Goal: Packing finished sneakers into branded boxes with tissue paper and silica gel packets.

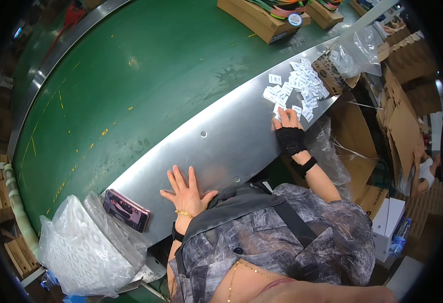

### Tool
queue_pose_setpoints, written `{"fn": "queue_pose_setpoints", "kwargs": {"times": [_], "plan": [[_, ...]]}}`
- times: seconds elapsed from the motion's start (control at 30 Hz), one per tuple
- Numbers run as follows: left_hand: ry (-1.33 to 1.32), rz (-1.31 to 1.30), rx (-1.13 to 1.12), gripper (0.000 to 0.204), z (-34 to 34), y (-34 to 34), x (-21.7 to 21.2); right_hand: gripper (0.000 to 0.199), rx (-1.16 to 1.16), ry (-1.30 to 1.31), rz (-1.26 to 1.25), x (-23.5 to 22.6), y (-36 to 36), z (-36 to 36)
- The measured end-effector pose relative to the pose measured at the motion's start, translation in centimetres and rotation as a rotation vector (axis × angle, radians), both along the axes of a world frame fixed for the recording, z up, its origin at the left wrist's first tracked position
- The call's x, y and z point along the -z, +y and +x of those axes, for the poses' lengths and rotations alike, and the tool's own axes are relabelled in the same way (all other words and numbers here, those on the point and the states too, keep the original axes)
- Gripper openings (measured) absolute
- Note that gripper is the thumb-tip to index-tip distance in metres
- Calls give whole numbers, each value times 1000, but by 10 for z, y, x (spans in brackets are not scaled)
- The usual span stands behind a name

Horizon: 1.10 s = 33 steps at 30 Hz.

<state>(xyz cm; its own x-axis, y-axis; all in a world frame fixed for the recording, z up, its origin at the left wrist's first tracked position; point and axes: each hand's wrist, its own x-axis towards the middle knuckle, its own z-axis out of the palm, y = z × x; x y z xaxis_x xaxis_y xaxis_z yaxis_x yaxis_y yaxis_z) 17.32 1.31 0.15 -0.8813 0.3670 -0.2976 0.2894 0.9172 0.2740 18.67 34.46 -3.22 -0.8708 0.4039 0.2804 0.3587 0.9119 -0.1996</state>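
Observation:
My left hand (186,192) lies flat and open on the steel ledge (216,139) beside the green conveyor belt (130,86); it holds nothing. My right hand (287,123), in a black fingerless lace glove, reaches out to a pile of small white packets (297,88) on the ledge. Its fingertips touch the nearest packets; whether it grips one I cannot tell.
A phone in a pink case (126,209) lies on the ledge left of my left hand. A clear bag of white items (85,247) sits at lower left. Cardboard boxes (262,17) ride the belt at the top. A box with a plastic bag (342,63) stands past the packets. Flat cartons (403,116) stack at right.

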Motion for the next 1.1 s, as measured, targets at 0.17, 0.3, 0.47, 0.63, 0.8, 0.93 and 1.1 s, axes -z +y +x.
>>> {"fn": "queue_pose_setpoints", "kwargs": {"times": [0.17, 0.3, 0.47, 0.63, 0.8, 0.93, 1.1], "plan": [[-16, -2, -12, 96, -1, -5, 1, 16, -94, 127, -26, 11, -10, -1], [-29, -24, -67, 95, 1, -14, 0, 10, -140, 141, -74, 26, -29, -4], [-19, 97, -16, 89, -7, -7, -5, 11, -124, 267, -589, 17, -60, 14], [25, 163, -43, 89, 0, -13, 10, 16, -139, 291, -681, 21, -96, 15], [-15, 171, -45, 90, -1, -15, 8, 18, -107, 153, -574, 15, -102, 10], [-22, 182, -43, 90, -3, -15, 8, 17, -70, 150, -607, 22, -102, 11], [-24, 186, -31, 90, -5, -14, 7, 21, -153, 172, -533, 21, -100, 9]]}}
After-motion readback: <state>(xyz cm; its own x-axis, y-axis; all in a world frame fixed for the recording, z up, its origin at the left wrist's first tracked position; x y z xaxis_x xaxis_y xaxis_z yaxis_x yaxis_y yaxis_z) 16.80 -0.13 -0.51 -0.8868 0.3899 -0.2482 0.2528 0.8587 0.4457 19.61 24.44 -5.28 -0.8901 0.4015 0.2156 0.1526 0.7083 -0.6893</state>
